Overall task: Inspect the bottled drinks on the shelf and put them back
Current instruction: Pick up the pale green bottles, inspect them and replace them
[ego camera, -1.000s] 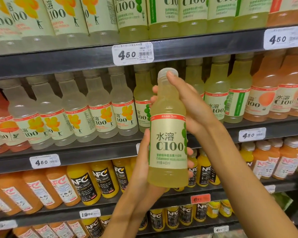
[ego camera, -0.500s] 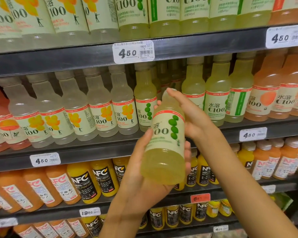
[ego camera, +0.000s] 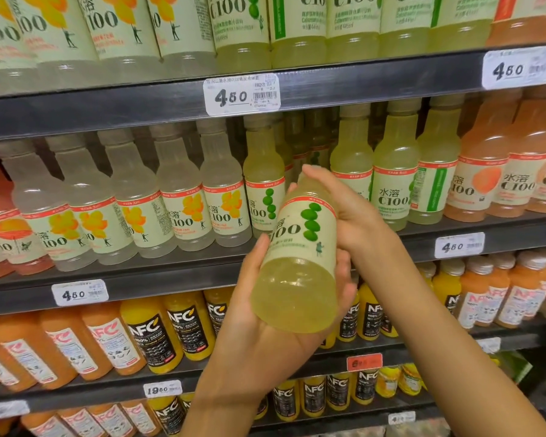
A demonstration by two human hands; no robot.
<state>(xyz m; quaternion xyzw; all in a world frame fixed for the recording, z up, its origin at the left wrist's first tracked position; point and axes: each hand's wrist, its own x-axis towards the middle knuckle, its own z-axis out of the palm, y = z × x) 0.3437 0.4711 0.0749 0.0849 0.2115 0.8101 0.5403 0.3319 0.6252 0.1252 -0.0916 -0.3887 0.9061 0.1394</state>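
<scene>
I hold a pale green C100 bottle [ego camera: 300,257] with green fruit on its label, tilted so its base faces me and its cap points toward the shelf. My left hand [ego camera: 259,313] cups the base and lower body from below. My right hand [ego camera: 350,209] wraps the neck and cap, hiding the cap. Behind the bottle, the middle shelf [ego camera: 171,275] has a gap in the front row of green C100 bottles [ego camera: 394,178], between one bottle on the left [ego camera: 264,184] and the others on the right.
Clear C100 bottles with yellow fruit labels [ego camera: 177,200] fill the middle shelf's left; orange ones [ego camera: 483,178] stand at right. The top shelf [ego camera: 360,83] carries more C100 bottles. NFC juice bottles [ego camera: 177,329] line the lower shelves. Price tags [ego camera: 241,94] hang on shelf edges.
The bottle went from upright with its label facing me to tilted, top leaning toward the shelf gap. It has also turned, so the green fruit side of the label now shows.
</scene>
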